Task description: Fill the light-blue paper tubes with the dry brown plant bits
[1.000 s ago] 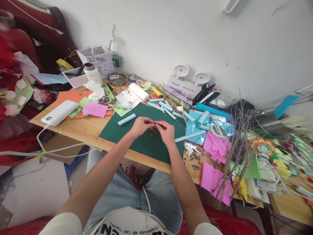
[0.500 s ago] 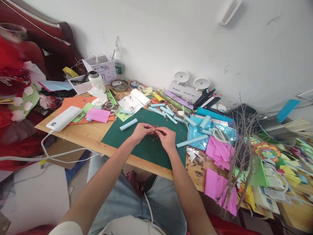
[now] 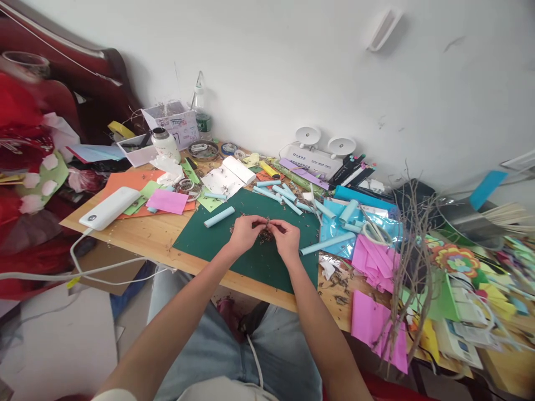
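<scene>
- At the far left of the pale wooden table (image 3: 148, 234), I see a white rounded plastic block (image 3: 111, 208) lying close to the front edge.
- Just beside it I have flat sheets of orange, green and pink paper, the pink sheet (image 3: 168, 201) on top.
- Behind those, I make out a white bottle (image 3: 166, 146) standing upright, its dark mouth uncovered.
- Next comes a single pale-blue paper tube (image 3: 219, 217) on the dark green flat mat (image 3: 254, 263).
- My left hand (image 3: 246, 234) is over the mat, thumb and fingers closed in a pinch, tips close to the other hand's.
- Below and between both sets of fingertips I have a loose heap of dry brown bits (image 3: 265, 237) on the mat. Whether a piece is caught in either pinch, I cannot tell.
- My right hand (image 3: 287, 238) mirrors the left, its thumb and fingers also closed together.
- Behind it I see more pale-blue tubes (image 3: 285, 192) in a loose pile, and to its right a longer pale-blue tube (image 3: 328, 243) lying aslant.
- Farther right come crumpled pink paper (image 3: 374, 263) and bare brown twigs (image 3: 413, 245), standing in a bundle.
</scene>
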Motion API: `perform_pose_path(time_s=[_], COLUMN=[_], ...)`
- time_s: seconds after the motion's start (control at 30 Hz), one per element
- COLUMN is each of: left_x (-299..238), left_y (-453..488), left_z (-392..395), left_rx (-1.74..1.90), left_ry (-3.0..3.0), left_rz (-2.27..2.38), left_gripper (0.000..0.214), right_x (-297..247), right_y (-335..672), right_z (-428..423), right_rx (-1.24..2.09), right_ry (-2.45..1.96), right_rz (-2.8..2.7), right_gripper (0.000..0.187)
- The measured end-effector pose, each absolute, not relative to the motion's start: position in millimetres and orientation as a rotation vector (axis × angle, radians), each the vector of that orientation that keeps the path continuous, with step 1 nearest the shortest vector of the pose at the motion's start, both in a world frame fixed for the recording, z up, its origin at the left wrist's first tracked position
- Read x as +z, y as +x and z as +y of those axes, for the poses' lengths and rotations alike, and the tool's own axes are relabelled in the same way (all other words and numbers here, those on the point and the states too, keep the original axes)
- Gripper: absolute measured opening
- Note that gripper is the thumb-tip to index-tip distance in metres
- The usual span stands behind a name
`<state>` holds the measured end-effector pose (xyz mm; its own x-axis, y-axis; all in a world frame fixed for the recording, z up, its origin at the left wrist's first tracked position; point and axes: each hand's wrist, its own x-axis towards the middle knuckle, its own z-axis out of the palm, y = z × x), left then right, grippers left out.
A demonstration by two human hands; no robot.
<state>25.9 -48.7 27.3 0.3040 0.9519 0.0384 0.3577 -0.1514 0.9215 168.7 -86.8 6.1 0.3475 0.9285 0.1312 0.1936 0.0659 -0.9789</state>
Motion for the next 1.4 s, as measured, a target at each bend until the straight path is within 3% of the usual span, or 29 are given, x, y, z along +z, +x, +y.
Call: perform_pose_path(time_s=[0.27, 0.77, 1.13, 1.3, 1.4], left_x=[20.9, 22.4, 16.8, 24.3, 22.0], left_y=[26.5, 36.7, 51.5, 47.9, 47.0], left_z=[-45.4, -54.0, -65.8, -58.9, -54.1], left_rx=[0.814, 0.812, 1.094, 0.990, 0.954], left_ry=[2.040, 2.088, 1.906, 1.508, 1.258], left_rz=[1.236, 1.351, 1.340, 1.141, 1.004], left_gripper=[0.017, 0.018, 0.016, 0.011, 0.015], right_x=[5.4, 8.0, 5.8, 4.3, 6.0], right_y=[167.8, 168.3, 168.0, 168.9, 169.6], right_z=[-88.0, -91.0, -83.7, -81.6, -83.6], right_rx=[0.545, 0.159, 0.922, 1.006, 0.882], right_ry=[-1.453, -1.525, -1.349, -1.300, -1.381], right_rz=[-1.350, -1.654, -0.969, -0.974, -1.067], right_gripper=[0.016, 0.022, 0.022, 0.023, 0.024])
